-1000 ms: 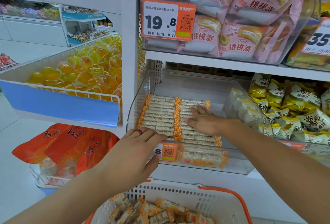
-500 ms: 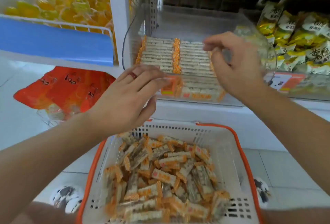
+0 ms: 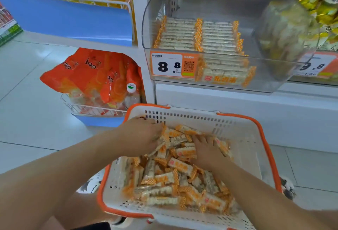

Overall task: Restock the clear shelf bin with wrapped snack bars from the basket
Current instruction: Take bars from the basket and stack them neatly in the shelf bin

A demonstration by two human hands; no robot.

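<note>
Orange-rimmed white plastic basket [image 3: 243, 138] at 6 o'clock, both hands in loose orange-and-white wrapped snack bars [image 3: 181, 176], left hand [image 3: 140, 136] fingers buried among bars, grip unclear, right hand [image 3: 205, 150] lying flat, fingers spread, clear plastic shelf bin [image 3: 270, 28] at 12 o'clock, two neat rows at its left, bare floor along its right wall.

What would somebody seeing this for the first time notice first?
Probably the white basket with the orange rim at the bottom centre, heaped with orange-and-white wrapped snack bars, with the left hand and right hand both down among them. Above it sits the clear shelf bin holding neat rows of the same bars, fronted by an orange price tag reading 8.8.
</note>
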